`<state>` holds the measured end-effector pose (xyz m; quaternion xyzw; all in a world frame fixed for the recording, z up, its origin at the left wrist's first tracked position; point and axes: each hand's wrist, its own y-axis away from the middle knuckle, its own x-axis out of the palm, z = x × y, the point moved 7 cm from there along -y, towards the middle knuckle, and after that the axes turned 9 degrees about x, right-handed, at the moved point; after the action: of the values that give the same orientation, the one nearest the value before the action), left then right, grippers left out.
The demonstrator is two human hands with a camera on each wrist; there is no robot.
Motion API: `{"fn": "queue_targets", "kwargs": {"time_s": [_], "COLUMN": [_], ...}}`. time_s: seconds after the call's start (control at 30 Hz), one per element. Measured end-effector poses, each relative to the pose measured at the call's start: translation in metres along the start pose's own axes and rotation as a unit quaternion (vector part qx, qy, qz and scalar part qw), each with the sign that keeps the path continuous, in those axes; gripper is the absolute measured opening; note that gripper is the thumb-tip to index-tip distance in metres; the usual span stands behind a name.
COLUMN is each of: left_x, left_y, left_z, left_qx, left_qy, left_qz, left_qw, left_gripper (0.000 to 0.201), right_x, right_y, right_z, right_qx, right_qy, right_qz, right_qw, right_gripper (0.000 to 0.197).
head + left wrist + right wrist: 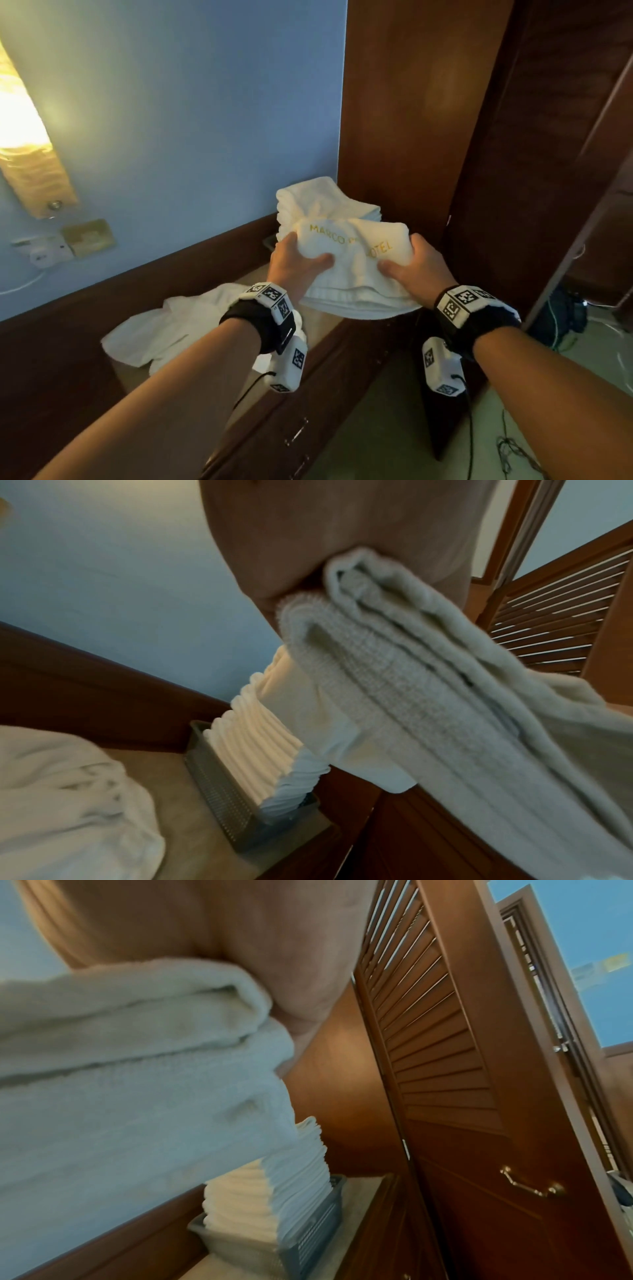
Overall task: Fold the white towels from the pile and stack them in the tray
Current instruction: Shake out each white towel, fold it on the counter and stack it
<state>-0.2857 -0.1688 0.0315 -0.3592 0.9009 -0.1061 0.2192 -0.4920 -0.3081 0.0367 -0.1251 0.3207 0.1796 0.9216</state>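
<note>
A folded white towel [352, 270] with gold lettering hangs in the air between both hands. My left hand [294, 260] grips its left edge with the thumb on top, and my right hand [414, 267] grips its right edge the same way. Just beyond it stands a tall stack of folded towels [322, 202] in a grey slatted tray [219, 785]. The held towel's layered edge [394, 685] fills the left wrist view; its rolled fold [137, 1031] fills the right wrist view. The loose towel pile [171, 329] lies on the counter at the lower left.
A wooden counter [329, 325] with drawers below runs along the blue wall [205, 102]. A louvred wardrobe door [445, 1069] stands close on the right. A lit wall lamp [24, 137] and a socket plate [89, 236] are at the left. Cables lie on the floor at right.
</note>
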Motion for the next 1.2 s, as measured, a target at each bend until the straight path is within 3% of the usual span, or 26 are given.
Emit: {"fn": "queue_targets", "kwargs": {"time_s": [0.2, 0.47, 0.83, 1.03, 1.2], "left_x": [0.058, 0.083, 0.079, 0.079, 0.083], "left_y": [-0.054, -0.153, -0.301, -0.359, -0.392], "left_z": [-0.014, -0.001, 0.026, 0.072, 0.091], "left_qx": [0.022, 0.032, 0.03, -0.006, -0.001], "left_qy": [0.0, -0.005, 0.01, -0.009, 0.003], "left_qz": [0.011, -0.024, -0.075, -0.039, -0.102], "left_qw": [1.0, 0.999, 0.997, 0.999, 0.995], "left_gripper": [0.074, 0.076, 0.055, 0.076, 0.049], "right_x": [-0.04, -0.039, -0.001, 0.049, 0.083], "right_y": [-0.058, -0.16, -0.334, -0.414, -0.49], "right_z": [-0.019, 0.004, 0.064, 0.073, 0.081], "right_qx": [0.001, -0.027, -0.081, -0.144, -0.188], "right_qy": [0.035, 0.106, 0.12, 0.094, 0.053], "right_qz": [-0.042, -0.05, -0.049, 0.009, 0.063], "right_qw": [0.998, 0.993, 0.988, 0.985, 0.979], "right_gripper": [0.046, 0.046, 0.045, 0.034, 0.032]}}
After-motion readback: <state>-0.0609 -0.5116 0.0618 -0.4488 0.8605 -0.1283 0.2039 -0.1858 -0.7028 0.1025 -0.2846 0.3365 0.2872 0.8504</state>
